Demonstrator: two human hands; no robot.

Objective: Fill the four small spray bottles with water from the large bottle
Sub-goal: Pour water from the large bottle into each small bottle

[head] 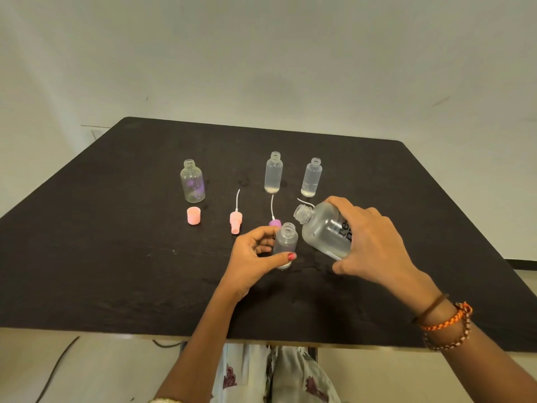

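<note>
Right hand [374, 242] is wrapped around the large bottle [325, 231], tipped with its open neck just beside the small bottle [286, 242] that the left hand [255, 260] pinches upright on the black table [116, 257]. Label's mostly hidden, only "re" reads. Three other small bottles [273, 173] stand uncapped farther back, with pink and purple sprayer tops [235, 221] lying between.

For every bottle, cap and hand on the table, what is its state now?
Large bottle: uncapped, tilted toward the near small bottle, held by right hand.
Near small bottle: upright, open, held by left hand.
Left bottle: upright, open, standing alone.
Middle far bottle: upright, open.
Right far bottle: upright, open, some water at the bottom.
Pink cap: off, on table.
Pink spray head: removed, lying down.
</note>
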